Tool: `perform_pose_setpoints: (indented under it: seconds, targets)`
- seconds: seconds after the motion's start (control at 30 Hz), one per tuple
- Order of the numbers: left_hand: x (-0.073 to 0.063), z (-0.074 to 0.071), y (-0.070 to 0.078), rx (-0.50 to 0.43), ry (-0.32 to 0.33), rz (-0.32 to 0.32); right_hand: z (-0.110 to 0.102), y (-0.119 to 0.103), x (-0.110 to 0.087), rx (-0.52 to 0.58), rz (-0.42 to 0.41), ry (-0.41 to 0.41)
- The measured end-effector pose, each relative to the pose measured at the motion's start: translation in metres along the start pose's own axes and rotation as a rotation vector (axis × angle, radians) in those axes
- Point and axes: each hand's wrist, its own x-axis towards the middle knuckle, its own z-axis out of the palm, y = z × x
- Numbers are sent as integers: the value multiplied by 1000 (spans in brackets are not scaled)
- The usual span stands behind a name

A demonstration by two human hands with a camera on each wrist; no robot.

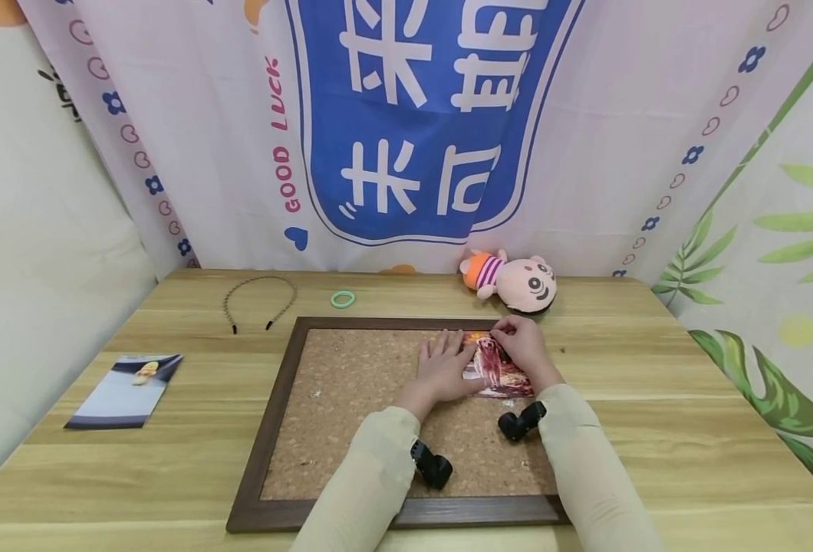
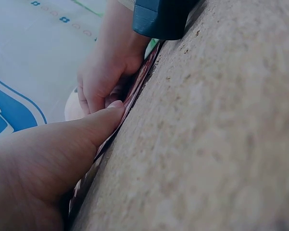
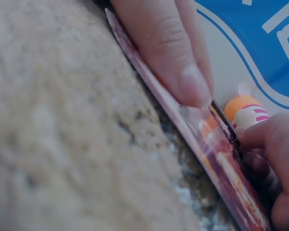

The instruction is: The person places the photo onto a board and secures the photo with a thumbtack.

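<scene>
A photo point(image 1: 492, 366) of a reddish-brown dog lies at the upper right of a cork board point(image 1: 351, 406) with a dark wooden frame. My left hand point(image 1: 442, 368) is spread on the cork beside the photo, and its thumb point(image 3: 182, 79) rests on the print. At the photo's top edge, my right hand point(image 1: 520, 345) has thumb and fingers drawn together. In the right wrist view, a thin pin-like tip shows at the right hand's point(image 3: 279, 166) fingertips; the fingers hide the rest of it. The left wrist view shows both hands meeting at the photo point(image 2: 130, 101).
Left of the board lies a card point(image 1: 126, 391) with a small yellow figure. Behind it are a headband point(image 1: 260, 279), a green ring point(image 1: 342, 299) and a plush doll point(image 1: 513, 282). Small shiny bits point(image 1: 316, 392) dot the cork. A printed curtain hangs behind the table point(image 1: 655, 345).
</scene>
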Motion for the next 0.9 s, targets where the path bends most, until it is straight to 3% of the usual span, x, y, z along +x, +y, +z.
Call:
perform_pose_setpoints:
  seconds: [0.43,0.9]
  targets:
    - [-1,0,1,-1,-9,-5,2,3,2,-52,6,3]
    - [-2,-2,1,-5,-5,1,-1,-3,3,-131,-1,-54]
